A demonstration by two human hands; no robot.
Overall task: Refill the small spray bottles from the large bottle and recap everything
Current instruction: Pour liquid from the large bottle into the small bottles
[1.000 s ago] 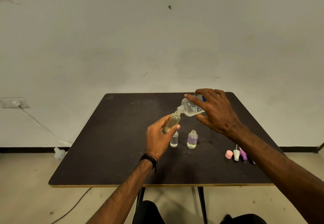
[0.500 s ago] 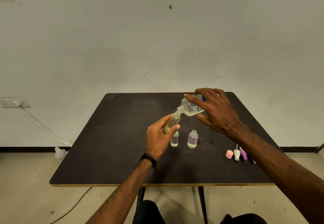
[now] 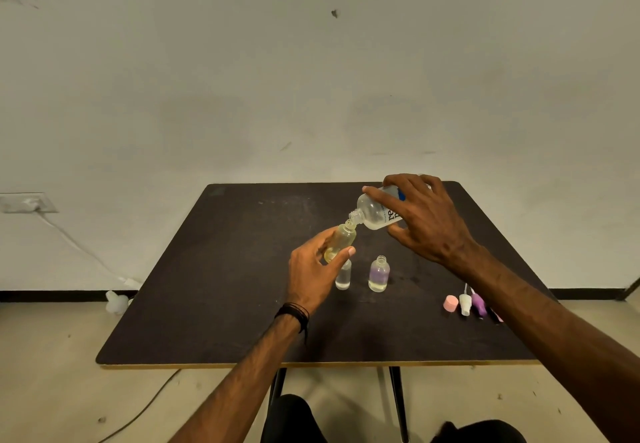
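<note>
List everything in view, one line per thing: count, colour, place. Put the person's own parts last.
large bottle: 1, clear with dark lettering, tilted over the table, neck at the mouth of the held small bottle
held small bottle: 1, yellowish, uncapped, lifted above the table
standing small bottles: 2, uncapped, mid-table; one clear, one purplish
pink cap: 1, table's right side
spray tops: white and purple, beside the pink cap; more partly hidden by the right forearm
table: 1, dark top
wall socket: 1, white, left wall, cord running down
white object: 1, floor, left of table
wristband: black, left wrist
left hand: grips the held small bottle
right hand: grips the large bottle
</note>
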